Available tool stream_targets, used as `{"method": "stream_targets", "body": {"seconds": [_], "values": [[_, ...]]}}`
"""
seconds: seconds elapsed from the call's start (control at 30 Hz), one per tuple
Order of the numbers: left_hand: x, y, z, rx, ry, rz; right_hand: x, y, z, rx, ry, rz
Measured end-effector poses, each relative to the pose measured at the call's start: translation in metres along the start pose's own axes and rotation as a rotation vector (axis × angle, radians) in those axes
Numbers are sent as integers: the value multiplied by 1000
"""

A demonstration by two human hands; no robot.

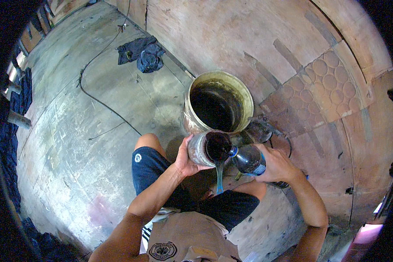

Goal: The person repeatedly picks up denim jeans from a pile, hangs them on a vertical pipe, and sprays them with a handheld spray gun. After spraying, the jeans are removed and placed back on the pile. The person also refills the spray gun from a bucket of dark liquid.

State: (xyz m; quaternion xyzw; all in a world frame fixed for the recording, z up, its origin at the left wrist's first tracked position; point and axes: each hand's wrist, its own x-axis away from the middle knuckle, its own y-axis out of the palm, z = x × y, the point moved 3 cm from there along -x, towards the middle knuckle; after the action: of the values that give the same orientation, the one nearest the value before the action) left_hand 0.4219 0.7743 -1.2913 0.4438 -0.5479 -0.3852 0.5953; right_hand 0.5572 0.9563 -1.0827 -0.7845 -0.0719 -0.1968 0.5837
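My left hand (185,158) is wrapped round a small whitish tub (196,149), stained on its outside and dark inside. A pale blue handle (219,177) sticks out over the tub's rim toward me; its other end is hidden in the dark contents. In my right hand (275,164) is a clear plastic bottle (247,160) with a blue ring at its neck. The bottle is tilted, its neck at the tub's mouth. Whether liquid is running out cannot be made out. Just beyond both hands stands a large dirty cream bucket (245,98), dark inside.
Dark crumpled cloths (149,60) lie on the floor beyond, left of the bucket. A thin black cable (101,103) curves across the greyish floor (65,131). Right of the bucket is a cluttered dark object (266,131), partly hidden. A patched brown wooden panel (266,39) spans the far right.
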Motion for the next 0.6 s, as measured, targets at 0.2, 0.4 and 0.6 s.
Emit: {"method": "stream_targets", "body": {"seconds": [0.2,0.4,0.6], "values": [[0,-1,-1,-7,-1,13,0,0,0,28,-4,2],[-2,-2,-2,10,-20,11,1,-1,-1,26,-33,13],[-6,-6,-4,15,-32,-16,2,-5,-4,13,-33,30]]}}
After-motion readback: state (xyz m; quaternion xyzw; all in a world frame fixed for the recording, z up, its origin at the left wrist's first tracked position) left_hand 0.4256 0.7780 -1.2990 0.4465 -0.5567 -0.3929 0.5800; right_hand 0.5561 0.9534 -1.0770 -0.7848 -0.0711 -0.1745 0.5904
